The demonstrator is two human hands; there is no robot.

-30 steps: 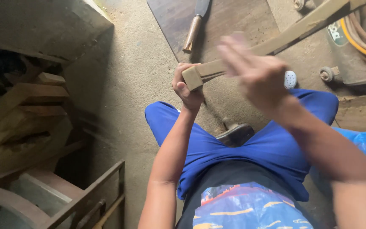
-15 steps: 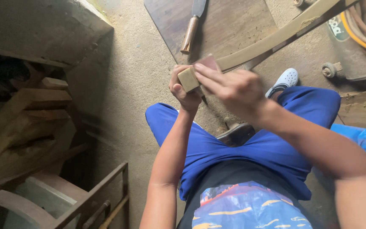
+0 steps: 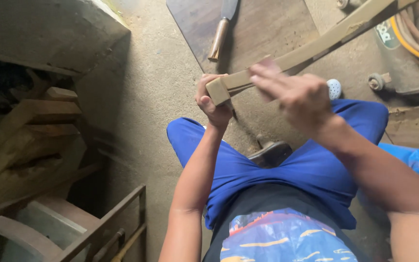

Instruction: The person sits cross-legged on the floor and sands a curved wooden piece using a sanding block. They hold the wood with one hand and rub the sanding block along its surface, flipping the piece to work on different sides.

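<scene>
I sit in blue shorts [image 3: 311,170] on a concrete floor. My left hand [image 3: 212,102] is clenched around the near end of a long, curved, olive-brown wooden piece [image 3: 316,46], which runs up to the top right. My right hand [image 3: 294,94] lies flat on top of that wood just right of the left hand, fingers stretched out and blurred. A small reddish-brown sheet [image 3: 269,63] shows under its fingertips, pressed against the wood.
A blade with a wooden handle [image 3: 219,36] lies on a dark board [image 3: 277,29] ahead. A dark object [image 3: 270,153] sits between my legs. Stacked wooden frame parts [image 3: 30,145] fill the left. Coiled hoses [image 3: 413,34] and a small wheel [image 3: 377,81] are at the right.
My right hand slid toward me along the wood to its near end, then back out away from me. My left hand kept its grip on the end.
</scene>
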